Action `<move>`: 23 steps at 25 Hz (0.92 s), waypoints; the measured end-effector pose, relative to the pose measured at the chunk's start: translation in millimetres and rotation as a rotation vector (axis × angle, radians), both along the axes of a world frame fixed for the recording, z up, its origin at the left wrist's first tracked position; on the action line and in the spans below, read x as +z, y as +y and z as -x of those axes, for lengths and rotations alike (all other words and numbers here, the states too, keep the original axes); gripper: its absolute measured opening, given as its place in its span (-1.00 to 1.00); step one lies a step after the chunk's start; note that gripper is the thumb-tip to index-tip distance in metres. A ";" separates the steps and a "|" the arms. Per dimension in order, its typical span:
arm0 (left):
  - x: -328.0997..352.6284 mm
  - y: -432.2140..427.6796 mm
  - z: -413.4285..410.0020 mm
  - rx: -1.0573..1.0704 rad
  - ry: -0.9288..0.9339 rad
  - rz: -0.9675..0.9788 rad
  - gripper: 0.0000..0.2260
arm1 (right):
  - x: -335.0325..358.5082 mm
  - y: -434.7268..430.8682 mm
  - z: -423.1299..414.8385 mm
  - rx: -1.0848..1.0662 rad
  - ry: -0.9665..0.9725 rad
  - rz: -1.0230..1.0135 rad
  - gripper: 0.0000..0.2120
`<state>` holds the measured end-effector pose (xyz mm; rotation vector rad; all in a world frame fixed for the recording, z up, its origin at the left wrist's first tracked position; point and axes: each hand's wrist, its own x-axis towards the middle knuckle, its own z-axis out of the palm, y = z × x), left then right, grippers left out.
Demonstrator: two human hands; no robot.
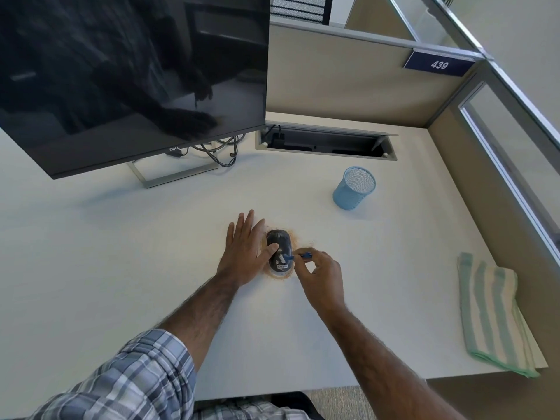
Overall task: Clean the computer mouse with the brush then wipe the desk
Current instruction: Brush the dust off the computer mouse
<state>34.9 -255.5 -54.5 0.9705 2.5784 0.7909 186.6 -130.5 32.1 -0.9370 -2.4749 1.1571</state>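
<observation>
A black computer mouse [281, 244] lies on the white desk [151, 253] near its middle, ringed by brown crumbs [298, 238]. My left hand [246, 251] lies flat beside the mouse with straight fingers, and its thumb presses on the mouse's left side. My right hand [321, 275] pinches a small blue brush [298, 256] just right of the mouse. The brush tip touches the mouse's near right part. A green-and-white striped cloth [494, 313] lies folded at the desk's right edge.
A dark monitor [130, 77] on a metal stand fills the far left, with cables behind it. A blue mesh pen cup [354, 187] stands far right of the mouse. An open cable tray [325, 140] is set into the desk's back. Partition walls [348, 80] close the back and right.
</observation>
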 end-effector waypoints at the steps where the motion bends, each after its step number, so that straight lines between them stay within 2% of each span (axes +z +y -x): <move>1: 0.8 1.0 0.2 0.008 0.002 0.017 -0.23 | -0.6 0.5 -2.0 0.033 -0.021 -0.020 -0.88; 4: 1.4 2.1 1.4 0.027 0.013 0.030 -0.23 | -2.8 1.6 -6.9 0.172 -0.083 -0.099 -0.86; 8: -3.5 0.5 2.1 0.017 0.019 0.029 -0.21 | -0.4 5.3 -5.1 0.195 0.013 -0.156 -0.86; 12: -5.8 0.7 2.8 0.009 0.028 0.027 -0.13 | -1.7 5.0 -10.2 0.309 -0.058 -0.274 -0.85; 15: -4.7 0.0 2.4 0.011 0.033 0.027 -0.10 | 0.5 11.2 -8.6 0.264 0.005 -0.253 -0.85; 18: -6.7 1.1 2.5 0.007 0.037 0.029 -0.08 | 3.7 12.0 -7.6 0.350 -0.052 -0.289 -0.85; 21: -3.9 1.1 2.6 0.011 0.032 0.050 -0.14 | 6.1 17.8 -5.6 0.284 -0.014 -0.257 -0.87; 23: -3.7 0.7 2.2 0.012 0.025 0.060 -0.18 | 6.3 19.2 -5.7 0.339 -0.079 -0.261 -0.86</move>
